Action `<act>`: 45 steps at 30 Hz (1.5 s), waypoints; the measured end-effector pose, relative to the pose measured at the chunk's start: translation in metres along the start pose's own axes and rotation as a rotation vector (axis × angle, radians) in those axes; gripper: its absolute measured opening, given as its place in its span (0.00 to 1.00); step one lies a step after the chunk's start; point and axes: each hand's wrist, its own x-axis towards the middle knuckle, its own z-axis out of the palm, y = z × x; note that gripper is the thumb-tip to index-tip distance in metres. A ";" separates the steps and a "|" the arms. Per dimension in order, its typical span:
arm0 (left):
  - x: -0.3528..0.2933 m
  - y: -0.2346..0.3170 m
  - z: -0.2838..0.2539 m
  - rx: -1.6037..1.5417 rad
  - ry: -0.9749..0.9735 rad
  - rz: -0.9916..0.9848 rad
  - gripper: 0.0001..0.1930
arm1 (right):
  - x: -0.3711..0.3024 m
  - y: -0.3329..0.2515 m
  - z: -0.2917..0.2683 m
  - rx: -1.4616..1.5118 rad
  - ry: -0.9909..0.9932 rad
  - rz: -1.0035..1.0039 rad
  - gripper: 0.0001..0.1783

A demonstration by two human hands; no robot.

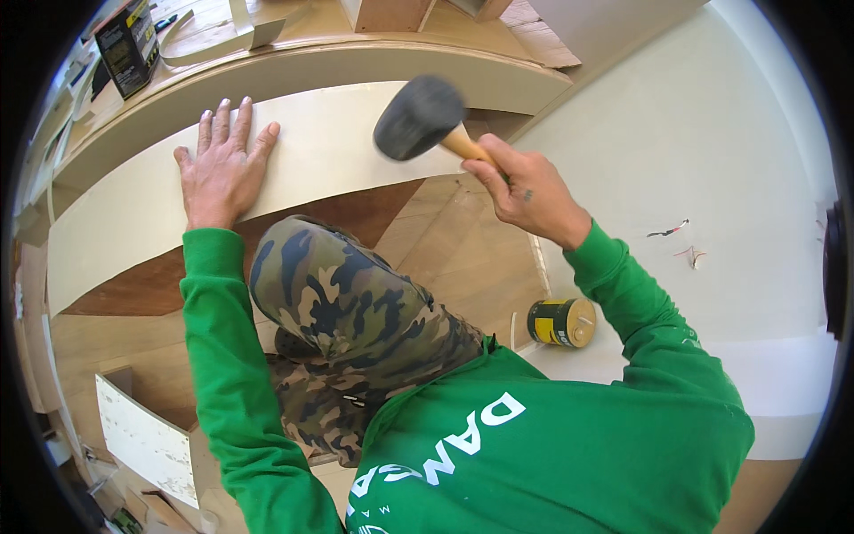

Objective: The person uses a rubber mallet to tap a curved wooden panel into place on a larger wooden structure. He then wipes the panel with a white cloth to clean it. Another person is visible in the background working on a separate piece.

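A long cream-coloured panel runs across in front of me, its edges bent by the lens. My left hand lies flat on its left part, palm down with the fingers spread. In my right hand is a rubber mallet with a black head and a pale wooden handle, gripped by the handle. The mallet head is slightly blurred and hangs over the panel's right part; whether it touches the surface I cannot tell.
Beyond the panel is a wooden bench bearing a black box and a curled strip. A yellow-and-black can lies by the white wall, from which wires stick out. A white-faced board stands lower left.
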 end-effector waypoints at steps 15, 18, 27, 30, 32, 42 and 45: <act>-0.006 -0.008 0.023 -0.019 0.225 0.090 0.39 | -0.029 0.025 0.025 0.021 0.007 0.169 0.13; -0.006 -0.002 0.039 -0.239 0.338 0.077 0.38 | -0.037 0.050 0.029 0.114 -0.034 0.031 0.23; 0.008 0.011 0.021 -0.464 0.164 -0.058 0.34 | -0.013 0.049 0.041 0.012 0.028 0.087 0.21; 0.022 0.008 0.023 -0.504 0.047 -0.048 0.34 | 0.022 0.026 0.035 -0.137 0.158 -0.189 0.26; 0.034 0.010 0.028 -0.429 0.029 -0.048 0.37 | 0.052 0.013 0.040 -0.224 0.176 -0.155 0.28; 0.035 -0.109 0.061 -0.263 0.074 -0.267 0.42 | 0.113 -0.018 0.072 0.027 -0.005 -0.294 0.23; 0.040 -0.151 0.058 -0.208 0.067 -0.381 0.42 | 0.113 -0.014 0.071 -0.042 -0.063 -0.273 0.22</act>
